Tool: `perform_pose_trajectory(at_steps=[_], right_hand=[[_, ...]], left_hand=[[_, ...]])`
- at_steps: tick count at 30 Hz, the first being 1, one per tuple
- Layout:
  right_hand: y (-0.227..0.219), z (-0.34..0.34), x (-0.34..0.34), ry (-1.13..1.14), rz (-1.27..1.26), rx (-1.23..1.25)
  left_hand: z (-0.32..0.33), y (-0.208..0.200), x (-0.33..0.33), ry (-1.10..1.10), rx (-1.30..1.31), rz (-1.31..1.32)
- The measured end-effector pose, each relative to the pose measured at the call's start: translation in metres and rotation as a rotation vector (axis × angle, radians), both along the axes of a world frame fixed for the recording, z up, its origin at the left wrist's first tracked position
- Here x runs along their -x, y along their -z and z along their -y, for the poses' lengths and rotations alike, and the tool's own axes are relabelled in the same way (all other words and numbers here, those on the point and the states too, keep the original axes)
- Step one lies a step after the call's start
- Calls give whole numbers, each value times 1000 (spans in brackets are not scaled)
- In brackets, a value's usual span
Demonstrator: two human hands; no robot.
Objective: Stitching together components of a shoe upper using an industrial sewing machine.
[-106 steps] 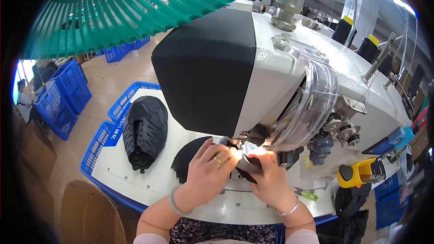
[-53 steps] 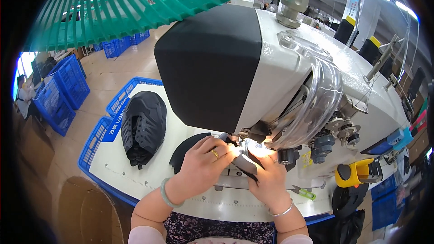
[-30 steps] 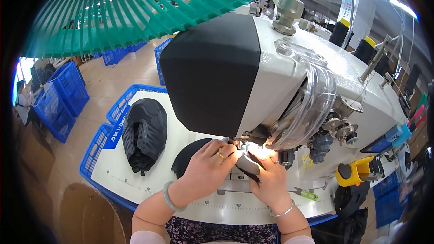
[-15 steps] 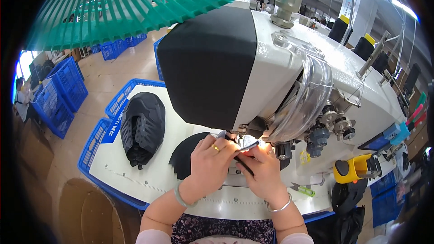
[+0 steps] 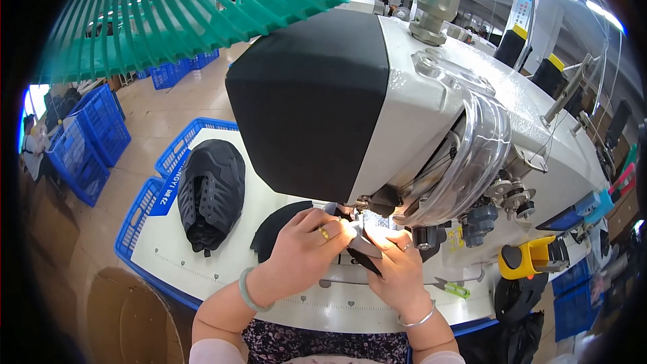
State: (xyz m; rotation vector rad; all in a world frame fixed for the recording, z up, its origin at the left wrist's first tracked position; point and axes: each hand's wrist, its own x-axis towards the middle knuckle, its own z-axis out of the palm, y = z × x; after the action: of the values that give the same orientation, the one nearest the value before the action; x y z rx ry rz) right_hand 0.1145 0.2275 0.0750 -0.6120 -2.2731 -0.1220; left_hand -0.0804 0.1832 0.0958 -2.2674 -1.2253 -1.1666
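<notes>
Dark fabric shoe piece (image 5: 364, 256) lay under the needle of the big white sewing machine (image 5: 431, 128), pinched flat between both hands so the seam could run straight: left hand (image 5: 306, 249) and right hand (image 5: 397, 266) each held its edge in a narrow grip on the white surface (image 5: 202, 263).

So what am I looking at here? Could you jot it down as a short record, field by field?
Setting: workshop bench, white table under a large sewing machine
Left hand: pressing on a dark fabric piece at the lit needle area
Right hand: on the same piece, from the other side
Worn: green bangle on left wrist, ring on left hand
Beside: stack of black shoe uppers at the table's left
Also there: yellow-handled tool, small green snips, blue crates on the floor
</notes>
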Motion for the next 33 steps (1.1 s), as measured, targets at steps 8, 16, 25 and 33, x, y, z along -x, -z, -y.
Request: perform_pose_trajectory(at_steps=[8, 16, 25, 33], right_hand=[[-5, 2, 4, 6, -18, -7], [-3, 4, 7, 24, -13, -33], [1, 1, 7, 25, 5, -18], [-6, 5, 14, 86, 1, -16]], left_hand=[[2, -5, 0, -9, 11, -28], [-1, -9, 3, -5, 40, -50], [0, -11, 4, -41, 74, -131], [-1, -3, 2, -23, 33, 46]])
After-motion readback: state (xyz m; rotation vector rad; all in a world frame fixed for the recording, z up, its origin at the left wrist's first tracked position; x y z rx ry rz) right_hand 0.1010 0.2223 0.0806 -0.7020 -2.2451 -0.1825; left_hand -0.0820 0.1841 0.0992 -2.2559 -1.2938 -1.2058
